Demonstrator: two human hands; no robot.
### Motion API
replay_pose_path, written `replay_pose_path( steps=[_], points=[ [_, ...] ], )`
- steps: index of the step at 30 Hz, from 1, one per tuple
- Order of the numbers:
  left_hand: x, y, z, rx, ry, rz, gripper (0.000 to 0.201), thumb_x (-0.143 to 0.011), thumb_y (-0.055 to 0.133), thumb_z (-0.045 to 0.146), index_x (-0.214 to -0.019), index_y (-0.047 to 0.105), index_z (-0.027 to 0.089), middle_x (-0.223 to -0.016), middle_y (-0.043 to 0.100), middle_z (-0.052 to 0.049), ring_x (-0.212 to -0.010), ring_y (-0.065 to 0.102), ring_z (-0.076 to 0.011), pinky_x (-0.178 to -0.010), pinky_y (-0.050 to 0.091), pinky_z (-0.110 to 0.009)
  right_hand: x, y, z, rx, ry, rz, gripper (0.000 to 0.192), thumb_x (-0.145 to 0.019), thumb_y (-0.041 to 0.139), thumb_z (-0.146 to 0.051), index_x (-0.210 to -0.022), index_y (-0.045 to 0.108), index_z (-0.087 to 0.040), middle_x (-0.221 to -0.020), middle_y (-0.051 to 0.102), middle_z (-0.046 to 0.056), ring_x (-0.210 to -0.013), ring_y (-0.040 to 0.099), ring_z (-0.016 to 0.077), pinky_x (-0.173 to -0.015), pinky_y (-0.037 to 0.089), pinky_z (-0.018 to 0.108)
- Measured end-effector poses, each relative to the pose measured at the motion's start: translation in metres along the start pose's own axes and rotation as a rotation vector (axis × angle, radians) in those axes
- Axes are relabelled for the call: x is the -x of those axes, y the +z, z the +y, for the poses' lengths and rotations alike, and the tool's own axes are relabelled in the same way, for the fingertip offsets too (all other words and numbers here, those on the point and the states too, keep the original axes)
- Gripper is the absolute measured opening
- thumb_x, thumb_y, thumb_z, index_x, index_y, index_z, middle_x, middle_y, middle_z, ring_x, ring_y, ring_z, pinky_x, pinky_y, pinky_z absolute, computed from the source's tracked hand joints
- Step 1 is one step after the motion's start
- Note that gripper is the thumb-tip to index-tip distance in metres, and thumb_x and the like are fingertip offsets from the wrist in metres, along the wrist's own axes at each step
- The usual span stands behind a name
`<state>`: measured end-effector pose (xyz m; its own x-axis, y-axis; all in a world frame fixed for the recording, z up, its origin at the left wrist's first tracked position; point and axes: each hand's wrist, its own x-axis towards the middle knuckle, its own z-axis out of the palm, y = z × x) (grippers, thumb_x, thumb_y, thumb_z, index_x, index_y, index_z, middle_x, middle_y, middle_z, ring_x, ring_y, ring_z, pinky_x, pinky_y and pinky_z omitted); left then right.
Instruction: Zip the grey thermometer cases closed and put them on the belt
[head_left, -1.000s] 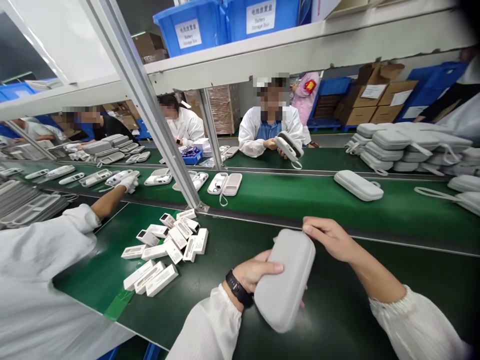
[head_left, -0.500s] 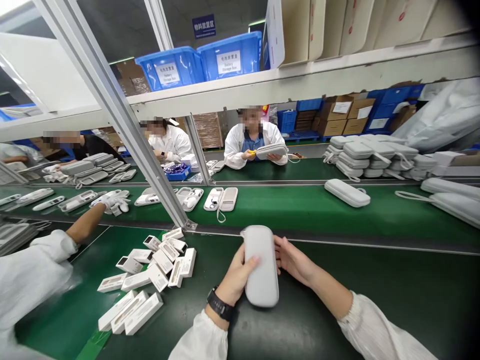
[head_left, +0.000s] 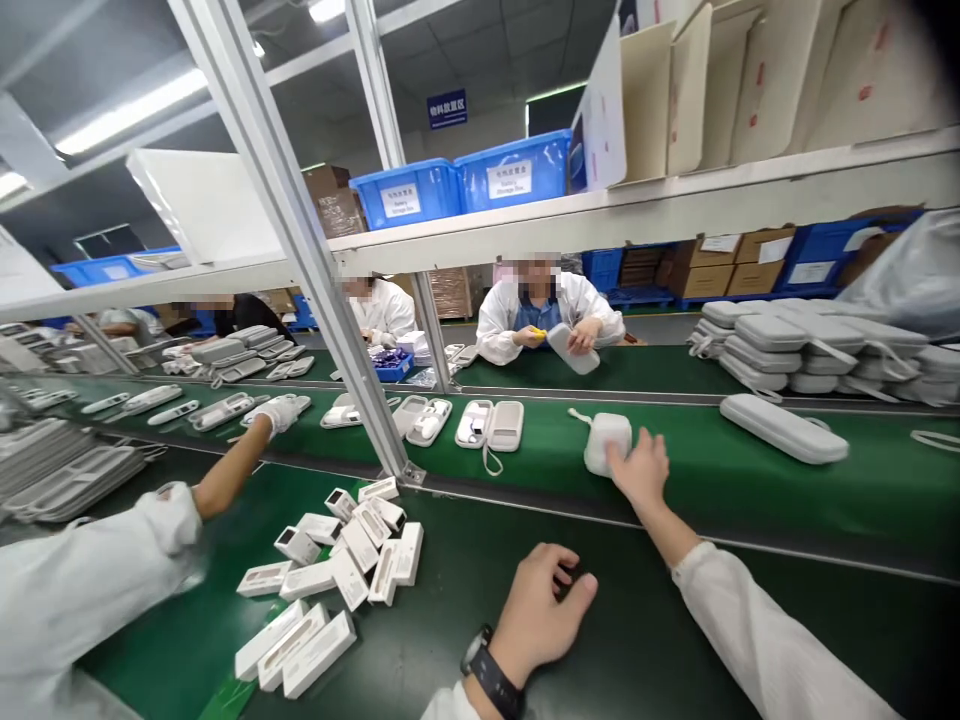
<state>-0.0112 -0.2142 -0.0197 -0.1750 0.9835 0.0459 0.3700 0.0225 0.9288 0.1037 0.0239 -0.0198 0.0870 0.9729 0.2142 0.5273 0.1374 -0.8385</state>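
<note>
A closed light grey zip case (head_left: 606, 443) with a wrist strap rests on the green conveyor belt (head_left: 540, 480). My right hand (head_left: 643, 468) is beside it with fingers spread; the thumb overlaps the case's right edge, and whether it presses on it I cannot tell. Over the dark bench on the near side, my left hand (head_left: 541, 605) hangs empty, its fingers loosely bent and the thumb apart. Left of the case lies an opened case (head_left: 506, 427) with white items inside. Another closed case (head_left: 784, 428) sits farther right on the belt.
Several small white boxes (head_left: 352, 560) are heaped left of my hands. A co-worker's gloved hand (head_left: 279, 415) touches the belt at left. Grey cases (head_left: 780, 345) are stacked at the back right. A metal post (head_left: 330, 300) and a shelf (head_left: 465, 232) stand in front.
The case has gone from both hands above the bench to the belt. My left hand has let go and drawn back; my right hand has reached forward. The view has tilted upward.
</note>
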Motion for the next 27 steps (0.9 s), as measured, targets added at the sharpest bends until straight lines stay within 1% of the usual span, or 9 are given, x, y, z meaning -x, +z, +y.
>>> replay_pose_path(
  steps=[3,6,9,12,15,17,21,24,27],
  points=[
    [-0.002,0.001,0.001,0.025,-0.041,0.03,0.029,-0.087,0.062,0.042,-0.103,0.067,0.018,-0.097,0.068,-0.008,-0.079,0.062,-0.0189,-0.069,0.047,-0.031,0.012,0.024,-0.01,0.277,-0.396,0.054,0.052,-0.089,0.052,-0.036,-0.134,0.053,-0.012,-0.155,0.028,0.023,-0.14,0.029,0.0416,-0.11,0.023,0.057],
    [-0.004,0.001,0.0,0.067,-0.088,-0.005,0.029,-0.088,0.061,0.043,-0.101,0.067,0.018,-0.088,0.069,-0.007,-0.076,0.061,-0.0194,-0.067,0.045,-0.031,0.027,0.057,-0.037,0.444,-0.7,-0.164,0.041,-0.094,0.051,-0.032,-0.133,0.058,-0.021,-0.146,0.043,0.018,-0.131,0.04,0.036,-0.105,0.027,0.049],
    [-0.006,0.0,-0.001,0.083,-0.1,-0.015,0.029,-0.087,0.062,0.044,-0.099,0.067,0.018,-0.088,0.068,-0.008,-0.076,0.059,-0.0198,-0.068,0.045,-0.031,0.026,0.087,-0.061,0.548,-0.659,-0.403,0.035,-0.094,0.054,-0.03,-0.126,0.063,-0.02,-0.118,0.06,0.016,-0.106,0.056,0.0298,-0.089,0.037,0.038],
    [-0.009,-0.003,-0.005,0.092,-0.136,0.027,0.031,-0.089,0.058,0.048,-0.094,0.066,0.018,-0.086,0.065,-0.009,-0.075,0.058,-0.0201,-0.067,0.045,-0.032,0.018,0.097,-0.07,0.569,-0.589,-0.472,0.023,-0.096,0.052,-0.033,-0.104,0.069,-0.019,-0.098,0.064,0.01,-0.082,0.06,0.0215,-0.071,0.039,0.03],
    [-0.014,-0.009,-0.014,0.149,-0.207,0.116,0.037,-0.093,0.051,0.052,-0.1,0.063,0.018,-0.092,0.064,-0.011,-0.076,0.059,-0.0214,-0.071,0.047,-0.034,0.027,0.082,-0.072,0.49,-0.603,-0.375,0.027,-0.101,0.045,-0.037,-0.106,0.065,-0.02,-0.104,0.063,0.008,-0.078,0.06,0.0189,-0.065,0.038,0.028],
    [-0.017,-0.013,-0.022,0.222,-0.227,0.25,0.044,-0.092,0.053,0.051,-0.12,0.056,0.017,-0.114,0.062,-0.017,-0.092,0.062,-0.0251,-0.082,0.048,-0.037,0.047,0.062,-0.073,0.352,-0.65,-0.277,0.029,-0.102,0.042,-0.04,-0.102,0.063,-0.02,-0.1,0.062,0.008,-0.079,0.06,0.0195,-0.066,0.039,0.028],
    [-0.019,-0.016,-0.026,0.358,-0.065,0.536,0.094,-0.075,0.078,0.038,-0.15,0.025,0.018,-0.153,0.033,-0.022,-0.137,0.041,-0.0315,-0.108,0.037,-0.04,0.107,0.01,-0.082,0.082,-0.804,-0.25,0.029,-0.101,0.044,-0.04,-0.089,0.062,-0.02,-0.086,0.06,0.006,-0.078,0.059,0.0202,-0.067,0.04,0.029],
    [-0.015,-0.015,-0.011,0.539,0.041,0.51,0.105,-0.068,0.085,0.029,-0.151,0.021,0.023,-0.142,0.05,-0.017,-0.128,0.052,-0.03,-0.107,0.04,-0.039,0.146,-0.027,-0.092,0.052,-0.845,-0.389,0.025,-0.098,0.051,-0.038,-0.079,0.058,-0.022,-0.077,0.058,0.004,-0.066,0.054,0.018,-0.059,0.035,0.029],
    [-0.009,-0.013,0.006,0.678,0.072,0.476,0.082,-0.07,0.084,0.024,-0.139,0.039,0.026,-0.119,0.065,-0.009,-0.106,0.064,-0.0255,-0.097,0.047,-0.035,0.164,-0.056,-0.105,0.062,-0.83,-0.498,0.021,-0.095,0.054,-0.036,-0.079,0.057,-0.023,-0.077,0.058,0.003,-0.062,0.051,0.0177,-0.057,0.033,0.03]
  ],
)
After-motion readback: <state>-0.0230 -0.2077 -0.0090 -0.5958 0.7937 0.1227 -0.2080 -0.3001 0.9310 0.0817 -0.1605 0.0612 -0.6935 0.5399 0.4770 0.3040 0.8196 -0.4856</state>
